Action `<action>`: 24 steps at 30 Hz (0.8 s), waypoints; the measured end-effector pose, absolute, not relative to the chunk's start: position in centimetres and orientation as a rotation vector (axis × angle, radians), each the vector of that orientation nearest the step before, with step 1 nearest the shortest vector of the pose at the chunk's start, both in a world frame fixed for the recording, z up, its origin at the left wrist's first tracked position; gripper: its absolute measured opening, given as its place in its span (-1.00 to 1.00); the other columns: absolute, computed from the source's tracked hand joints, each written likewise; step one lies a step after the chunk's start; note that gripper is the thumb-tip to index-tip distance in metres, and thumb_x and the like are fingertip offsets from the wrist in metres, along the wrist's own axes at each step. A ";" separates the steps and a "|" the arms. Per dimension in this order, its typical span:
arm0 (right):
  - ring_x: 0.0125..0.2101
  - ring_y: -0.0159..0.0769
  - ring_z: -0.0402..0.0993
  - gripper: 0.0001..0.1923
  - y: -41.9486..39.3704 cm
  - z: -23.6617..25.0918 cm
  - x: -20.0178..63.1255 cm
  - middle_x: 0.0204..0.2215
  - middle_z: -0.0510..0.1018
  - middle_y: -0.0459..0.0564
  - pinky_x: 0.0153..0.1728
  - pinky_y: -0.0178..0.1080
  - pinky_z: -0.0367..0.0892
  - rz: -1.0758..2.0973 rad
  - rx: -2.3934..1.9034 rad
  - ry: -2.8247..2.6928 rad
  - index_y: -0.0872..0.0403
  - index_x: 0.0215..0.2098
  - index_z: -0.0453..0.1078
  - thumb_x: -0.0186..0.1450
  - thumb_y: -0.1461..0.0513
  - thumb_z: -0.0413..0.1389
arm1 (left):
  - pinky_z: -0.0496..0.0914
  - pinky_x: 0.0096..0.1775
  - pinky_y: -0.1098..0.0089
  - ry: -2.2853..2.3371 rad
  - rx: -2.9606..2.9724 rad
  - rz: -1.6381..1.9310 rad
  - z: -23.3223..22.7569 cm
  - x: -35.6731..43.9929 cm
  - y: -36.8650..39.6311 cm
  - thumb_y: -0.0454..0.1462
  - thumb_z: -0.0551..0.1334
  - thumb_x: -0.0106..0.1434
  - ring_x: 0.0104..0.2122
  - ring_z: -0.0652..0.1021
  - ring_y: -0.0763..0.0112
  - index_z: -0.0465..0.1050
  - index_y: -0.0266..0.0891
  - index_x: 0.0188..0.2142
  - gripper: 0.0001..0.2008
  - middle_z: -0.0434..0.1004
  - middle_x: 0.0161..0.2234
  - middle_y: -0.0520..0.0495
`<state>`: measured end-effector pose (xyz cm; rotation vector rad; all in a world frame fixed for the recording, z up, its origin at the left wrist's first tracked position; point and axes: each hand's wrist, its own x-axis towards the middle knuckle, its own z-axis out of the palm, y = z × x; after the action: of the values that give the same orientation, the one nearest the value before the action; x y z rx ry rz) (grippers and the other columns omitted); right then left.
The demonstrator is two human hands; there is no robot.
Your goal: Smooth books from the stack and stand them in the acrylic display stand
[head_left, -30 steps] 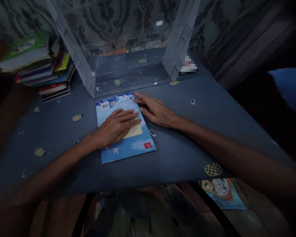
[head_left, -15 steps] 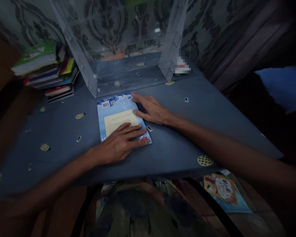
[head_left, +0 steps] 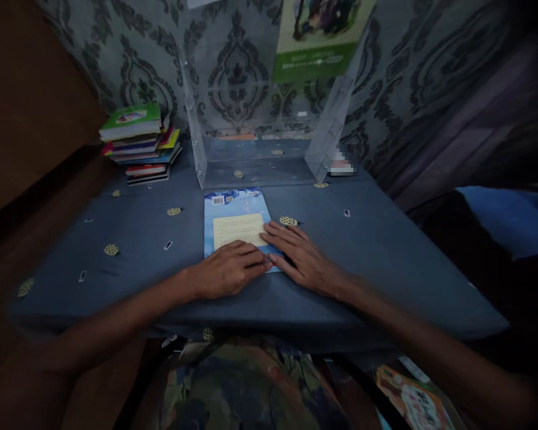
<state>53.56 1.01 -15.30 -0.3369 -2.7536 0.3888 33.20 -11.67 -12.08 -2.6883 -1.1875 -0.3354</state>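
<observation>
A light-blue book (head_left: 240, 206) lies flat on the cloth-covered table, its barcode and cream text panel facing up. Across its lower part rests my left hand (head_left: 233, 269), fingers bent and close together, the tips closed at the book's lower right corner. That hand's thumb is hidden. My right hand (head_left: 307, 260) is open, fingers stretched over the book's right edge, its thumb reaching the left fingertips at the corner.
Behind the book stands a clear acrylic rack (head_left: 197, 149) with a green-edged book (head_left: 320, 54) higher up. A stack of books (head_left: 138, 149) sits at back left. Below the table's front edge, at right, lies an orange picture book (head_left: 412, 397).
My right hand has slid down the book's right edge toward the lower corner. My left fingers, spread before, are now bent together there. The view has tilted up and shifted left.
</observation>
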 end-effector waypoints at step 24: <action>0.35 -0.07 0.15 -0.48 0.3 -15.4 53.9 0.34 0.29 0.15 0.30 0.19 0.11 0.317 -0.378 -2.773 0.05 0.34 0.23 0.49 0.08 -0.15 | 0.27 0.28 0.04 -1.775 -2.574 -0.425 -13.1 24.7 -17.7 -0.42 0.00 0.40 0.35 0.25 0.17 0.24 -0.15 0.32 -0.47 0.24 0.34 -0.21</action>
<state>53.94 0.27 -15.44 -0.3782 -2.7734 0.3167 24.68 -17.68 -13.14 -2.5738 -1.7746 -0.4245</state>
